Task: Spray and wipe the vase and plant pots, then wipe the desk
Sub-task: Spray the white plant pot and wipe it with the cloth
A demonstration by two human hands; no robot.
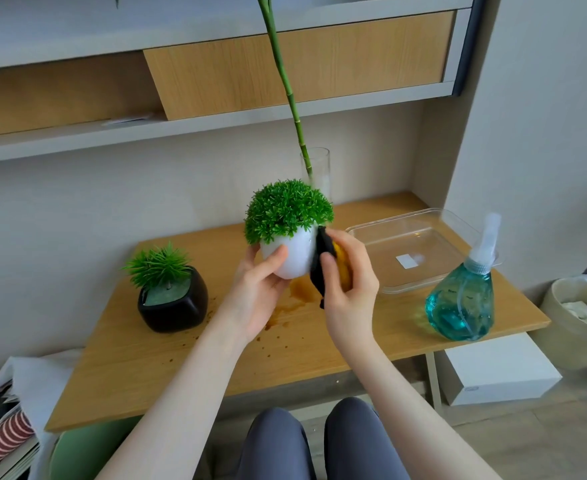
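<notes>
White pot (294, 259) in left hand (254, 292); right hand (349, 289) presses cloth (323, 265).

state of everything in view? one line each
Left hand: grips white pot
White pot: lifted off desk
Right hand: presses cloth on pot
Cloth: black and yellow, bunched
Black pot: upright on desk
Spray bottle: upright, part full
Clear tray: empty
Desk: brown stains

We count two plant pots – white (294, 256), black (173, 301) – one vase (316, 173), one spray bottle (462, 303), one tray (413, 251), one cloth (321, 265).
</notes>
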